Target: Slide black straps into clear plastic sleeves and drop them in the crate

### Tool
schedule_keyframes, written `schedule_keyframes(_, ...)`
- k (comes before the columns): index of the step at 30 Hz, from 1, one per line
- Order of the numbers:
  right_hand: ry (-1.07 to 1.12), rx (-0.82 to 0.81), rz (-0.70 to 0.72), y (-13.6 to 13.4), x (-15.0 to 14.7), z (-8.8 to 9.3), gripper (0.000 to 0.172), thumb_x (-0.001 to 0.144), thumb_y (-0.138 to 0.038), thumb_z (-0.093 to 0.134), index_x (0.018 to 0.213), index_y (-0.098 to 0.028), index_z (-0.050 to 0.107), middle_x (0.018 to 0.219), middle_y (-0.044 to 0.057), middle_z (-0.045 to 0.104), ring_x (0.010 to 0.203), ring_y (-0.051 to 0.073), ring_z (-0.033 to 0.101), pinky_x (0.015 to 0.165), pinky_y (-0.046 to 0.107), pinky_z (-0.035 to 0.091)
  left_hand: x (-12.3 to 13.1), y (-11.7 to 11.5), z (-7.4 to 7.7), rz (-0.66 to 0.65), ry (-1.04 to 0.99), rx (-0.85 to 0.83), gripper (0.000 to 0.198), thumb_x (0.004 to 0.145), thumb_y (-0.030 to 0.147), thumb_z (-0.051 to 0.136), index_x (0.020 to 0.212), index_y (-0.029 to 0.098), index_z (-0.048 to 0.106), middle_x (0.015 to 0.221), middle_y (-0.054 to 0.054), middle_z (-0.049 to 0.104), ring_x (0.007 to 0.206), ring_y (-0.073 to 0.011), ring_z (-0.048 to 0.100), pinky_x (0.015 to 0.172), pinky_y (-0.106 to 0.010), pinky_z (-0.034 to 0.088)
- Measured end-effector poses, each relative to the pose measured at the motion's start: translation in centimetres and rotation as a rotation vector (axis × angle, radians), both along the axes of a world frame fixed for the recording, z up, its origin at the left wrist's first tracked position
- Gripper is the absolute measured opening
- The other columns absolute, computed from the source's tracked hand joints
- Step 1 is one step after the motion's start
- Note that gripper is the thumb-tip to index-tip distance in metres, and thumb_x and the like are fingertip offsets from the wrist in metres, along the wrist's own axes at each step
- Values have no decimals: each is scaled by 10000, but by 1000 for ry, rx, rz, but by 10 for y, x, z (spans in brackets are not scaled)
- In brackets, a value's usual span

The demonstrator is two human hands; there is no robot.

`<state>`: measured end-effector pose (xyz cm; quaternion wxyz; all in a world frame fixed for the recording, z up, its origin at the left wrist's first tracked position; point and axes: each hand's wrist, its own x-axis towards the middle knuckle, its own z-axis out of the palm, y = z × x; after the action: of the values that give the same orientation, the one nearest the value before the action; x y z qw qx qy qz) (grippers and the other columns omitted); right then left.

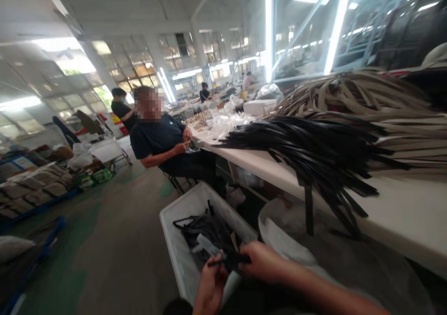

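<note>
My left hand and my right hand are low in the view, over a white plastic bin. Together they pinch a short black strap piece between their fingertips. The bin holds a tangle of black straps and a pale scrap. My right forearm runs off to the lower right.
A long white table at right carries a big pile of black straps and beige straps. A seated person in a dark shirt works at the table's far end; others stand behind. Stacked goods line the left floor.
</note>
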<state>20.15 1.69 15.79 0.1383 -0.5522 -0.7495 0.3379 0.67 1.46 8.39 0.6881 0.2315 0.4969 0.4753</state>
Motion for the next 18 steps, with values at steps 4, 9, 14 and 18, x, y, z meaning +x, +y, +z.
schedule_keyframes(4,13,-36,79,0,-4,15,274,837,-386,579,801,-153,719,675,19,655,638,143,565,531,221,320,12,-14,29,110,-55,-56,383,470,346,907,628,180,600,525,53,463,450,-69,430,486,-239,414)
schedule_keyframes(9,-55,-112,252,-9,12,20,247,829,-403,602,830,-181,709,682,12,663,602,145,569,524,228,323,-11,-7,29,175,-88,-92,367,508,242,881,759,136,635,562,66,534,453,-37,454,479,-170,411)
schedule_keyframes(14,-52,-46,160,-3,-1,8,232,840,-371,586,790,-170,690,644,12,638,577,136,556,510,226,303,6,-19,25,136,-120,-106,348,496,245,881,680,133,608,542,55,545,458,-51,478,475,-179,430)
schedule_keyframes(18,10,-71,218,3,-4,10,247,832,-383,592,809,-164,703,626,-4,613,598,136,555,513,212,312,10,-21,24,85,-109,-87,320,517,238,876,673,122,622,521,50,535,461,-52,473,483,-180,429)
